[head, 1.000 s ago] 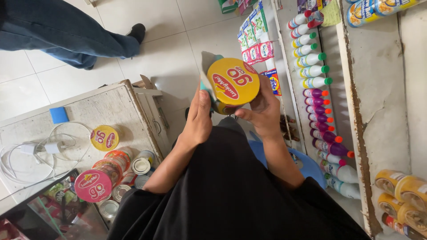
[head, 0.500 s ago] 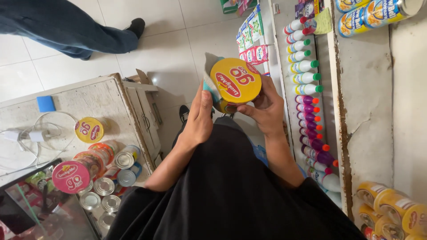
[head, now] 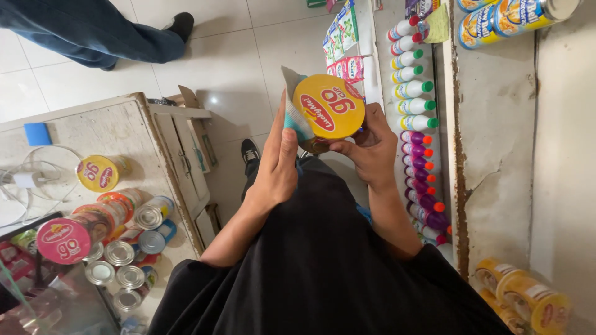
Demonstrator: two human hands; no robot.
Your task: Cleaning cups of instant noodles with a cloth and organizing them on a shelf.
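Both hands are holding a yellow-lidded noodle cup [head: 326, 111] at frame centre-top. Left hand [head: 279, 164], fingers pressed together, is flattening against its 9 o'clock side; right hand [head: 372, 146] is pinching its 4 o'clock rim.

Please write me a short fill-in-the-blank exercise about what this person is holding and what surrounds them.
1. Both hands hold a noodle cup with a ____ lid.
2. The left hand presses a ____ against the cup's side.
3. The bottles on the shelf stand to the person's ____.

Missing words: yellow; cloth; right
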